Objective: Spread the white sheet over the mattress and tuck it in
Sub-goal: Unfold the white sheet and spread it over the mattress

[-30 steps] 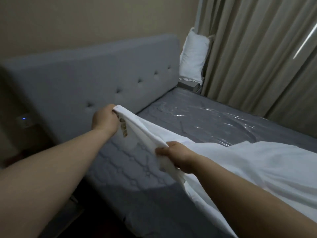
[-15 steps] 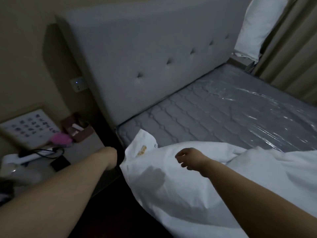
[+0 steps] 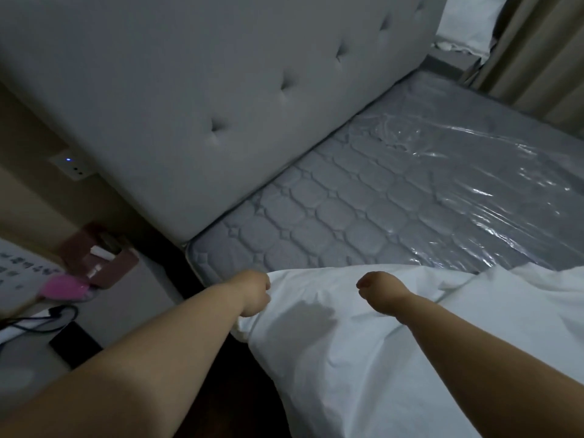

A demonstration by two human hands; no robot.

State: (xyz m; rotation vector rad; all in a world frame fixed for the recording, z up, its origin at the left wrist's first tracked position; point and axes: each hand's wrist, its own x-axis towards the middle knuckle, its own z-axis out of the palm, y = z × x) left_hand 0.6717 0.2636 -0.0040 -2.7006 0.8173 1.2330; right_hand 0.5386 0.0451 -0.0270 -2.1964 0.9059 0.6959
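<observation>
Sheet (image 3: 363,343), white and rumpled, lies over the near part of the mattress (image 3: 363,210) and hangs down its near side. Its corner is bunched in the left hand (image 3: 254,292), whose fingers curl round the cloth at the mattress's near corner, just below the edge. The right hand (image 3: 377,290) sits on top of the sheet a little to the right of that grip; its fingers are curled under and I cannot tell whether they pinch any cloth. Between the two hands the cloth is pulled fairly flat, with a shadow across it. Beyond both hands the grey quilted mattress is bare up to the headboard (image 3: 221,90), and farther right a clear plastic film (image 3: 474,172) covers it. The padded, buttoned headboard stands upright against the mattress's far end. Left of the gripping hand, across a dark gap, is a bedside table (image 3: 126,308) with a pink item (image 3: 64,287), a brown box (image 3: 101,257) and a black cable (image 3: 41,317). A wall socket (image 3: 72,167) shows a small blue light. Far right, a pillow (image 3: 464,23) leans beside curtains (image 3: 537,49).
</observation>
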